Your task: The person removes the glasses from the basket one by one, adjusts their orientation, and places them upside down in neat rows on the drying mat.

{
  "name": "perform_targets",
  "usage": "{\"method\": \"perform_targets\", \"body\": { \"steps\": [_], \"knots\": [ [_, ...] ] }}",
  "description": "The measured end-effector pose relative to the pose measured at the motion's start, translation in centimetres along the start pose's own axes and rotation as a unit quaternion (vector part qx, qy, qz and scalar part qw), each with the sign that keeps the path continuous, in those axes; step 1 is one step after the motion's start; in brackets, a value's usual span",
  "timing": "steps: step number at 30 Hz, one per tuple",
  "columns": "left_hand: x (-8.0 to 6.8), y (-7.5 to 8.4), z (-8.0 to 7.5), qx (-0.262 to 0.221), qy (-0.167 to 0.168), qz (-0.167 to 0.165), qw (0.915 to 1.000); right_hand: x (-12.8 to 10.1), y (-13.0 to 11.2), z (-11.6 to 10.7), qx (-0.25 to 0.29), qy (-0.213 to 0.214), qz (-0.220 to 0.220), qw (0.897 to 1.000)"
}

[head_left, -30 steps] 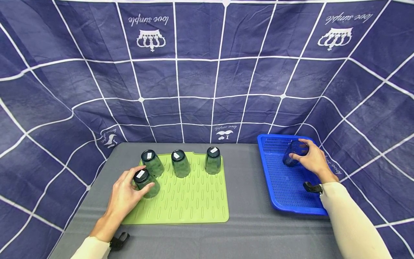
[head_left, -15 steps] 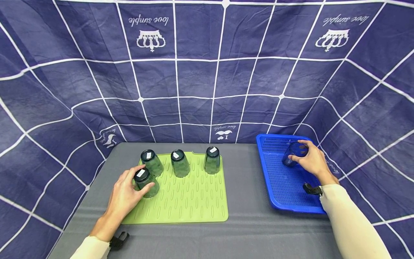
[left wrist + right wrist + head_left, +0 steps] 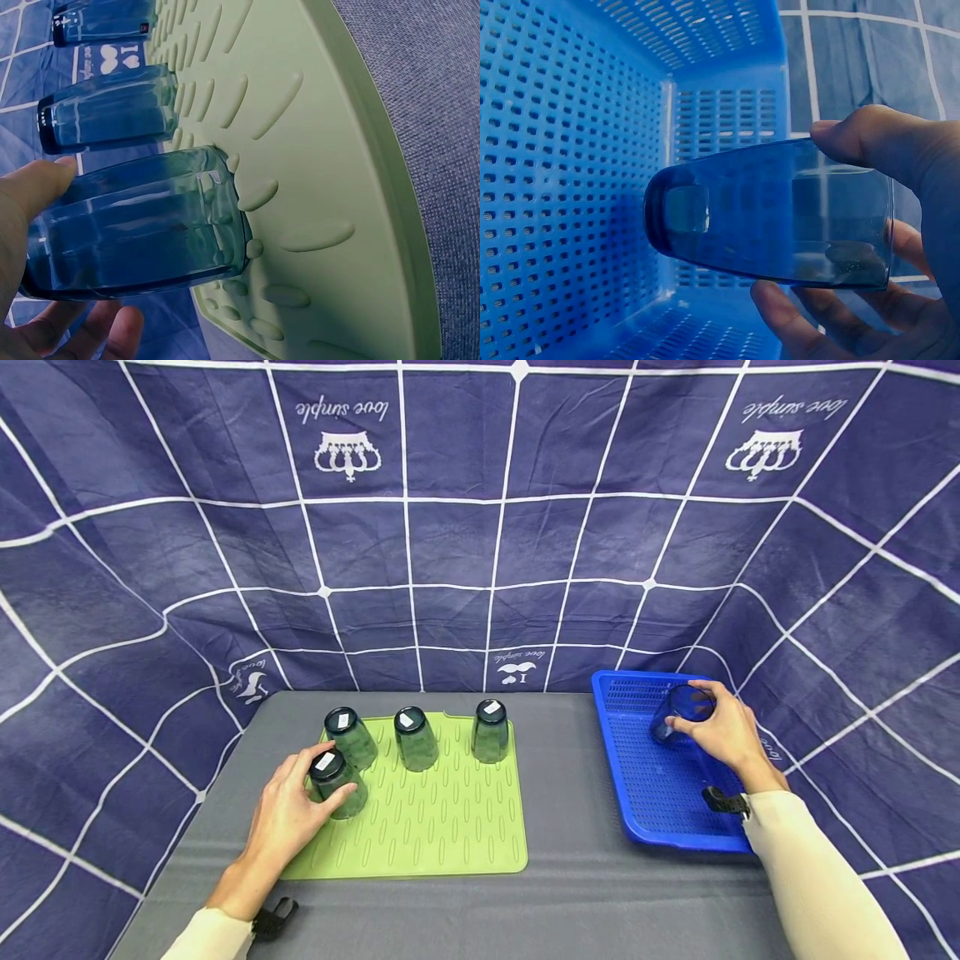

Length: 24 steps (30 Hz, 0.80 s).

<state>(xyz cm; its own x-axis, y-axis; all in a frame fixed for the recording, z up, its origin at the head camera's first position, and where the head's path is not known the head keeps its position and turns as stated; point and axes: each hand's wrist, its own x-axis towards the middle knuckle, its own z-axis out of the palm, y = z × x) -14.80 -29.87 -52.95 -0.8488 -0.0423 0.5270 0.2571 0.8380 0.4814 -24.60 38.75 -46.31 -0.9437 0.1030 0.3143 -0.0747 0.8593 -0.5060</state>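
My left hand [image 3: 288, 810] holds a tinted drinking glass [image 3: 339, 779] that stands upside down at the left of the green drying mat [image 3: 435, 839]. In the left wrist view the thumb lies against one side of this glass [image 3: 139, 225], fingers on the other, and its rim meets the ridged mat. Over at the right, my right hand [image 3: 726, 731] grips another glass [image 3: 670, 717], mouth up and slightly tilted, inside the blue plastic basket [image 3: 621, 785]. The right wrist view shows its base [image 3: 656, 210] close over the basket floor, thumb and fingers on opposite sides near the rim.
Three more upside-down glasses line the mat's back edge: a left one [image 3: 352, 742], a middle one [image 3: 417, 745] and a right one [image 3: 491, 737]. Grey cloth [image 3: 562, 777] lies between mat and basket. A blue gridded curtain [image 3: 450, 543] rises behind and at both sides.
The right hand's glass has shifted slightly left and tilts a little more within the basket. The left hand and its glass stay put; the head view has drifted a little.
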Motion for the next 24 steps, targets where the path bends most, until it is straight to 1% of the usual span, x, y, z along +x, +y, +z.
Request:
{"method": "perform_targets", "body": {
  "steps": [8,13,16,20,24],
  "knots": [
    [0.1,0.1,-0.2,-0.003,0.003,0.002,1.0000,-0.4,-1.4,-0.8,0.012,0.015,-0.010,1.000],
    [0.2,0.1,-0.3,0.003,0.004,0.001,1.0000,-0.7,-2.5,-1.4,0.021,0.026,-0.025,0.999],
    [0.2,0.2,-0.3,0.003,0.008,0.009,0.9999,-0.9,-3.3,-1.7,0.026,0.034,-0.037,0.998],
    [0.2,0.4,-0.3,-0.004,0.014,0.015,0.9998,-1.2,-4.1,-2.0,0.034,0.042,-0.047,0.997],
    [0.3,0.7,-0.5,-0.016,0.014,0.012,0.9997,-1.7,-4.8,-2.2,0.040,0.049,-0.052,0.997]
  ]
}}
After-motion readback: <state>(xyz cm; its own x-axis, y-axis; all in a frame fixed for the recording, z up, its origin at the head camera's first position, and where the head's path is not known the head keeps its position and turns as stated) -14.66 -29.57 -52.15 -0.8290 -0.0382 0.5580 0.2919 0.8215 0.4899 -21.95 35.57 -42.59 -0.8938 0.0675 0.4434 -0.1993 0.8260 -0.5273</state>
